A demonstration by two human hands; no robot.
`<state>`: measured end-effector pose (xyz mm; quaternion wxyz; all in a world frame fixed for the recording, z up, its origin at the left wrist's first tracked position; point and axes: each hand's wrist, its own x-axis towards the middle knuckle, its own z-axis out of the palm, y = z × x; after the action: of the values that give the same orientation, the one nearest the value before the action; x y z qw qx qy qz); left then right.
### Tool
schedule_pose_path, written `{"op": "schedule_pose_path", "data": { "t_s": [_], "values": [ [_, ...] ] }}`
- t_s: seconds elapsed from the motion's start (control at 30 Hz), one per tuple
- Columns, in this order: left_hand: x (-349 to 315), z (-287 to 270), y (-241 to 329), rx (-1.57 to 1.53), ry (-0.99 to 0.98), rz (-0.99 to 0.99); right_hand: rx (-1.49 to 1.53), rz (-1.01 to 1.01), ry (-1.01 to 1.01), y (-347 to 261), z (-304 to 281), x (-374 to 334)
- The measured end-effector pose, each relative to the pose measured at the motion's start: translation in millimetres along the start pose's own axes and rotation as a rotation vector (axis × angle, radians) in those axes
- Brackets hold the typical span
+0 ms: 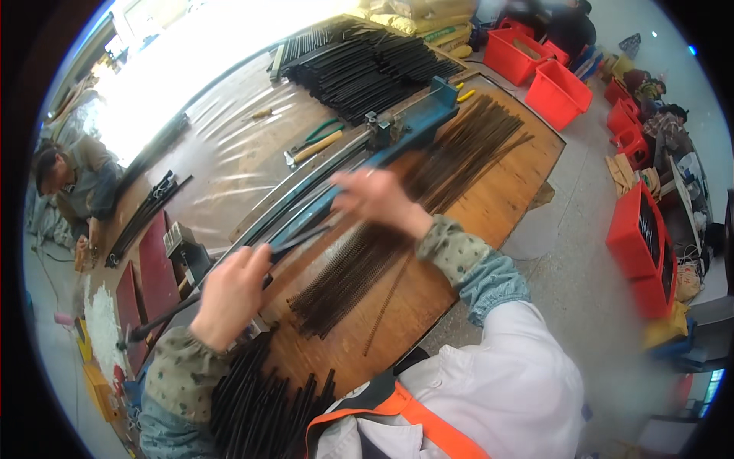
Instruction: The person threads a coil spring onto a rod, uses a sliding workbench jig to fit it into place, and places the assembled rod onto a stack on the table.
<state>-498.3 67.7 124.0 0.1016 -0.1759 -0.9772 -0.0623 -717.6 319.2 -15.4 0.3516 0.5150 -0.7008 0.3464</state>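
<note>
My left hand (232, 294) is closed at the left end of the blue metal rail. A slim dark strip-like thing (300, 240) sticks out from its fingers toward the middle of the rail; its kind is unclear. Over the rail, my right hand (380, 200) is smeared by motion, and whether it grips anything does not show. Under and beside it on the wooden table lie thin brown, ridged rods (348, 271), like coiled springs, in a loose row. The long blue rail (313, 205) runs diagonally past both hands, with a small metal clamp (382, 128) on it.
Black tubes (359, 69) are piled at the far side, and more black tubes (267, 405) stand near my left elbow. A hammer (313, 148) and green-handled pliers (325, 130) lie beyond the rail. A co-worker (80, 180) sits at left. Red bins (558, 93) stand at right.
</note>
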Motion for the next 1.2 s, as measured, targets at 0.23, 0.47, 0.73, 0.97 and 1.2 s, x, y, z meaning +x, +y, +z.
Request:
{"op": "schedule_pose_path", "data": {
  "t_s": [0.23, 0.47, 0.73, 0.97, 1.2],
  "values": [
    [-41, -12, -7, 0.142, -0.011, -0.09, 0.225, 0.061, -0.053, -95, -2, 42],
    [-77, -35, -25, 0.099, 0.206, -0.168, 0.583, 0.215, -0.069, -121, 13, 34],
    [-128, -48, -34, 0.127, 0.11, -0.284, 0.555, 0.397, -0.036, -130, 24, 36],
    [-161, -52, -32, 0.135, 0.006, -0.398, 0.463, 0.246, 0.086, -154, 37, 58],
    [-159, -57, -23, 0.052, 0.008, -0.377, 0.697, 0.427, -0.217, -159, 32, 48]
  ]
}}
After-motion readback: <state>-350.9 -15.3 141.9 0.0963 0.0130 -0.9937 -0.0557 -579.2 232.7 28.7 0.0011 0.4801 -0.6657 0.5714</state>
